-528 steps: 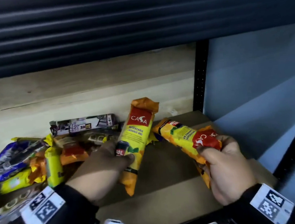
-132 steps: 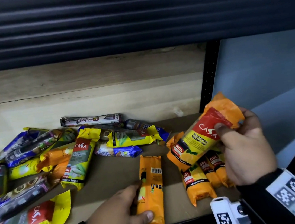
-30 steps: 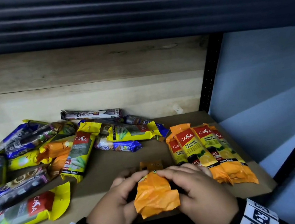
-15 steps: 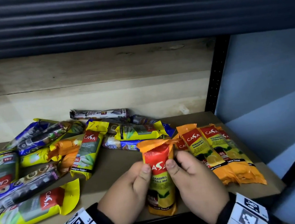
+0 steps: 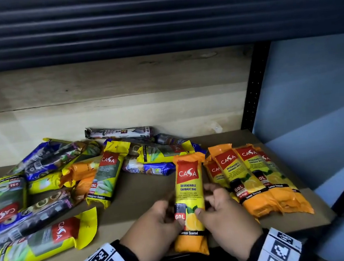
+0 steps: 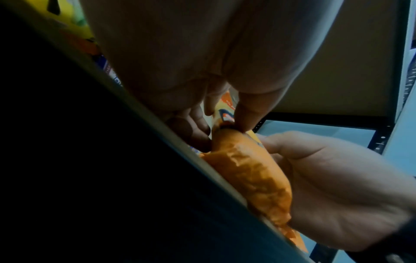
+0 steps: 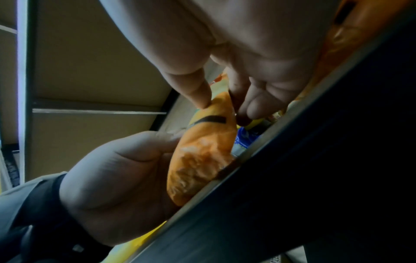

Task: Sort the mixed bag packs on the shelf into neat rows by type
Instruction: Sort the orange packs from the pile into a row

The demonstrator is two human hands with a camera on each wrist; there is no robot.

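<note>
Orange Casa pack (image 5: 190, 192) front and centre, lying lengthwise on the shelf (image 5: 135, 196), label up, its lower end poking past the front edge. Left hand (image 5: 156, 224) has it pinched on the left side, thumb on the printed face by the 60L mark, fingers tucked along the edge; right hand (image 5: 223, 212) pinches the other side, thumb on top, fingers curled down beside it. Both wrist views confirm it: thumb above, fingers below, orange wrapper squeezed between. Just to the right, the orange row (image 5: 255, 176) lies side by side, overlapping slightly, close to the held pack, all labels facing up. Over to the left, the mixed heap (image 5: 50, 180) sits jumbled: yellow, blue, purple and orange packs at all angles, one yellow Casa pack (image 5: 107, 176) angled toward the middle, another big yellow one (image 5: 44, 241) near the front edge.
</note>
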